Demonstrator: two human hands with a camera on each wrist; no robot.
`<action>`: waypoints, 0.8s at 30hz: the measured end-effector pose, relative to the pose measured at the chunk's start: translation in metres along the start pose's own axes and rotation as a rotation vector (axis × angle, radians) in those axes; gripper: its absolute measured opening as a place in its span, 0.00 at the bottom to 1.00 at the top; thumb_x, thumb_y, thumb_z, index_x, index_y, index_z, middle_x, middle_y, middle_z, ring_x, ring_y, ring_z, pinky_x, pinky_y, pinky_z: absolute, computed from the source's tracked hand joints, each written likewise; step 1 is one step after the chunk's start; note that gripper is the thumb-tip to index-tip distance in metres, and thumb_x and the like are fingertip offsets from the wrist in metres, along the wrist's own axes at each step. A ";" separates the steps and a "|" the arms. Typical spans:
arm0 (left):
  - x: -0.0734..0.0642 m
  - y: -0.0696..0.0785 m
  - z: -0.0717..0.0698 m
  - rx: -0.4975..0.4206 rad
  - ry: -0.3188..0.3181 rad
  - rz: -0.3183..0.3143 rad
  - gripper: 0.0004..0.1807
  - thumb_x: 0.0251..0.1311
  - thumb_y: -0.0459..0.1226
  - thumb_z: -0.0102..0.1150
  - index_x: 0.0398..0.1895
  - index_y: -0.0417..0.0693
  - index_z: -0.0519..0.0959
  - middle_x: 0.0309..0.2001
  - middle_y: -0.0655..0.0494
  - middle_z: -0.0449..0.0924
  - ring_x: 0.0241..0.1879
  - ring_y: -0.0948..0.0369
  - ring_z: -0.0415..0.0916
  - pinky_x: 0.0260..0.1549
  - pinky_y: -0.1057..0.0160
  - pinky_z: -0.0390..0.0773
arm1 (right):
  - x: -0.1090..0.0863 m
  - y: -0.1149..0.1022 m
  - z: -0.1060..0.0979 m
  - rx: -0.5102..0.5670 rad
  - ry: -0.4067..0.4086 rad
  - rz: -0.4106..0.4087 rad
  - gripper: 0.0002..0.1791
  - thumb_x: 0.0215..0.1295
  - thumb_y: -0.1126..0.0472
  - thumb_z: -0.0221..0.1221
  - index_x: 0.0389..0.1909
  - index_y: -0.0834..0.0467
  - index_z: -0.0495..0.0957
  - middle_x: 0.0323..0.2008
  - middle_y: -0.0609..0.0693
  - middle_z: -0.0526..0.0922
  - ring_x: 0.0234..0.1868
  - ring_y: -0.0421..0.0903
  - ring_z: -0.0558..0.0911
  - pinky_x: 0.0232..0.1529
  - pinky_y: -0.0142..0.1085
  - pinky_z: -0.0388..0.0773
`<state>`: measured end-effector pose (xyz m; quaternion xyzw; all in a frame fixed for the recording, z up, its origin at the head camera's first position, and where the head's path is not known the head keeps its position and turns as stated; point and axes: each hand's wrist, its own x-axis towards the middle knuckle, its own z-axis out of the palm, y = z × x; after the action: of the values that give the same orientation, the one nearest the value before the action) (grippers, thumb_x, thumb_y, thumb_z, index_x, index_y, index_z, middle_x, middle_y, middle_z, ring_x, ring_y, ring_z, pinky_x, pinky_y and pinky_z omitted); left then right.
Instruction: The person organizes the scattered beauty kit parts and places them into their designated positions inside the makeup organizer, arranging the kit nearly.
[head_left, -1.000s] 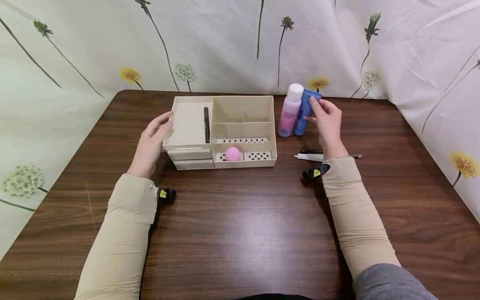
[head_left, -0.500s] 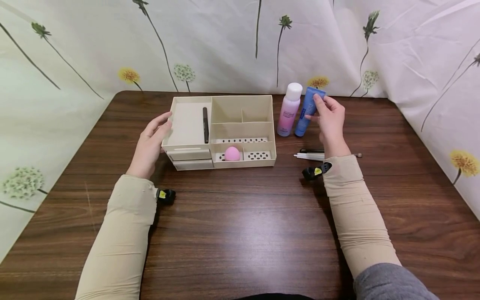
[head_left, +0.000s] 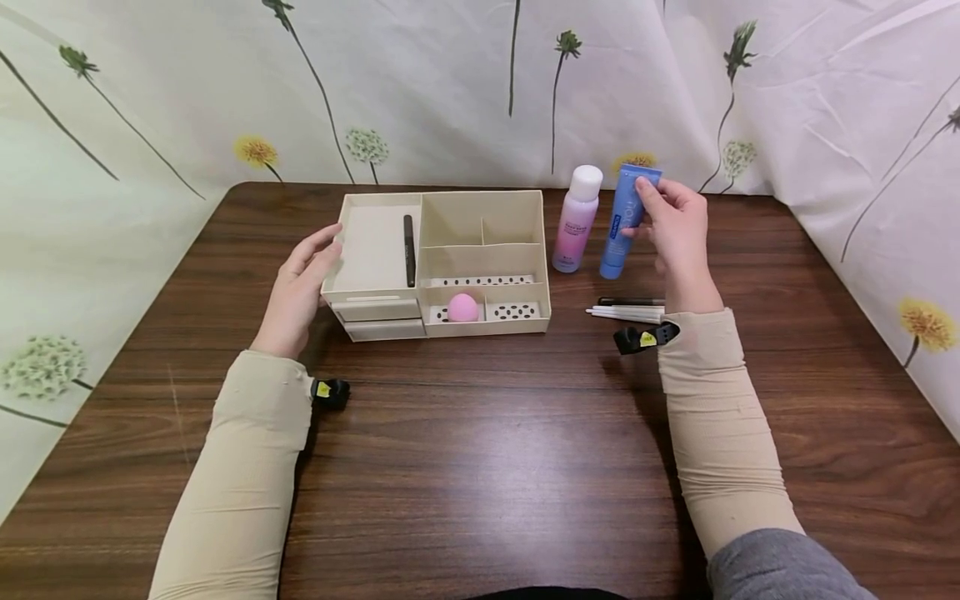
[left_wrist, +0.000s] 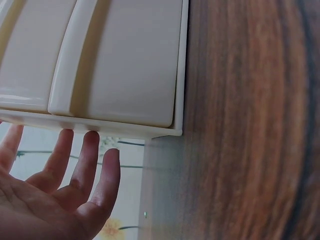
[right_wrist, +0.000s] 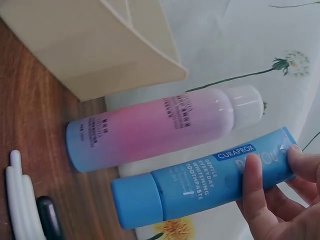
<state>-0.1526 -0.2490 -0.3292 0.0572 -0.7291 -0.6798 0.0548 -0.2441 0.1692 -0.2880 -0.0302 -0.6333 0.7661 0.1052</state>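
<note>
My right hand (head_left: 681,233) pinches a blue toothpaste tube (head_left: 624,218) near its flat top end, its cap pointing down. Just left of the tube a pink and blue spray bottle (head_left: 577,221) with a white cap stands upright. The right wrist view shows the toothpaste tube (right_wrist: 210,175) beside the bottle (right_wrist: 165,127), a narrow gap between them. My left hand (head_left: 294,287) rests against the left side of a cream desk organizer (head_left: 487,332). In the left wrist view the fingertips (left_wrist: 90,136) touch the organizer's side wall, fingers nearly straight.
A black pen (head_left: 409,250) lies on the organizer's flat left top, and a pink ball (head_left: 462,308) sits in a front compartment. White sticks (head_left: 622,313) and a dark pen (head_left: 626,301) lie by my right wrist. A flowered curtain (head_left: 450,92) hangs behind the table.
My right hand has drawn the toothpaste tube to the right and up, away from the spray bottle, and the tube stands more upright. My left hand has stayed at the organizer.
</note>
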 end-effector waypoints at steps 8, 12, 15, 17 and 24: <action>0.000 0.000 -0.001 -0.008 -0.003 -0.002 0.28 0.70 0.51 0.54 0.72 0.58 0.68 0.49 0.62 0.73 0.44 0.67 0.74 0.32 0.73 0.78 | -0.010 -0.015 0.002 0.010 -0.075 0.009 0.07 0.67 0.62 0.62 0.29 0.56 0.84 0.24 0.47 0.82 0.22 0.40 0.82 0.20 0.30 0.80; -0.001 0.000 0.000 -0.005 -0.006 0.000 0.28 0.70 0.51 0.54 0.72 0.58 0.68 0.49 0.62 0.73 0.44 0.67 0.74 0.32 0.74 0.78 | -0.015 -0.020 0.004 0.038 -0.100 0.007 0.06 0.66 0.62 0.63 0.30 0.56 0.85 0.24 0.48 0.83 0.21 0.40 0.82 0.20 0.31 0.80; -0.001 0.000 0.000 -0.005 -0.007 -0.002 0.28 0.70 0.51 0.54 0.72 0.58 0.68 0.48 0.62 0.73 0.43 0.67 0.74 0.32 0.74 0.78 | -0.018 -0.022 0.007 0.048 -0.120 -0.014 0.05 0.67 0.62 0.63 0.32 0.56 0.86 0.25 0.48 0.83 0.22 0.41 0.83 0.20 0.31 0.80; -0.001 0.000 0.000 -0.006 -0.007 -0.003 0.28 0.70 0.51 0.54 0.72 0.58 0.68 0.49 0.62 0.73 0.43 0.67 0.74 0.32 0.74 0.78 | -0.020 -0.023 0.009 0.060 -0.132 -0.032 0.05 0.67 0.62 0.62 0.32 0.57 0.86 0.25 0.49 0.84 0.23 0.41 0.83 0.20 0.31 0.80; 0.001 0.000 0.000 -0.012 -0.003 -0.005 0.28 0.70 0.51 0.54 0.71 0.58 0.68 0.49 0.62 0.72 0.43 0.67 0.74 0.32 0.73 0.78 | -0.027 -0.027 0.020 0.130 -0.158 -0.086 0.06 0.68 0.64 0.61 0.33 0.60 0.85 0.26 0.51 0.83 0.22 0.42 0.83 0.20 0.31 0.80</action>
<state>-0.1534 -0.2496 -0.3293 0.0576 -0.7248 -0.6845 0.0525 -0.2181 0.1490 -0.2603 0.0642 -0.5895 0.8002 0.0894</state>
